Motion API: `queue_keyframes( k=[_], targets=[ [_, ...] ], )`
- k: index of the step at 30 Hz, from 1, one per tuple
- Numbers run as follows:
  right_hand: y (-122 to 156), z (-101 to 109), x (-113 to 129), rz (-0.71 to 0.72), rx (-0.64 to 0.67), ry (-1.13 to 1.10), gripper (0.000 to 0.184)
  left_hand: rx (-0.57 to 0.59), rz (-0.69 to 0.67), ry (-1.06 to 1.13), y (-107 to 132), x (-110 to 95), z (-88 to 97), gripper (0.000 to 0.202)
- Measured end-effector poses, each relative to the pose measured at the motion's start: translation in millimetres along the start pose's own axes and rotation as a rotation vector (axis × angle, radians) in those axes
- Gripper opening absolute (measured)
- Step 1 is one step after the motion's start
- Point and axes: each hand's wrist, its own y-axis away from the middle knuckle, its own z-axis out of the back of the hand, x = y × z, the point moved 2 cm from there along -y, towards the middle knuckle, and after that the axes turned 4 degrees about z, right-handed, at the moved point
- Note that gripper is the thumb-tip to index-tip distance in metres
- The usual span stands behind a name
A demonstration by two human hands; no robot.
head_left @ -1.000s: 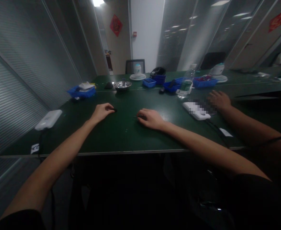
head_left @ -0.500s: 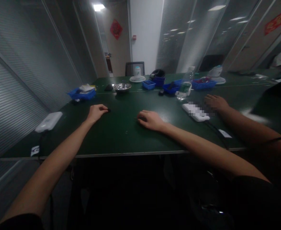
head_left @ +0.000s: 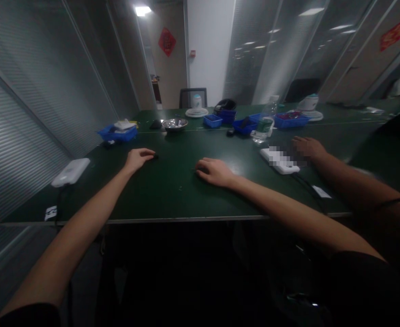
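My left hand is over the green table, with thumb and fingers pinched on a small black object. The object is too small and dark to tell its kind. To the right, my right hand rests on the tabletop with its fingers curled in. A faint thin tip shows by its fingertips, and what they hold, if anything, is hidden. A gap of bare table lies between both hands.
A metal bowl, blue trays, a clear bottle and a black lump stand beyond my hands. White corded boxes lie left and right. Another person's hand rests by the right box.
The whole view has shifted very slightly. Both my hands keep their place and grip on the table; no object has visibly been moved.
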Motion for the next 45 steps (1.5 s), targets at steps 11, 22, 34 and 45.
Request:
queue_keyframes(
  k=[11,22,34,45],
  targets=[
    [-2.1,0.4,2.2,-0.003,0.035,0.033,0.026,-0.127,0.126,-0.267,4.3,10.4,33.8,0.026],
    [-0.6,-3.4,4.0,0.147,0.007,-0.023,0.027,0.385,-0.313,0.118,50.6,-79.8,-53.8,0.041],
    [-0.7,-5.9,3.5,0.166,-0.001,-0.023,0.028,0.453,-0.438,0.110,67.1,-104.6,-71.1,0.032],
    [-0.4,-7.4,8.9,0.201,-0.014,-0.022,0.029,0.480,-0.418,0.156,70.7,-108.0,-76.8,0.029]
  ],
)
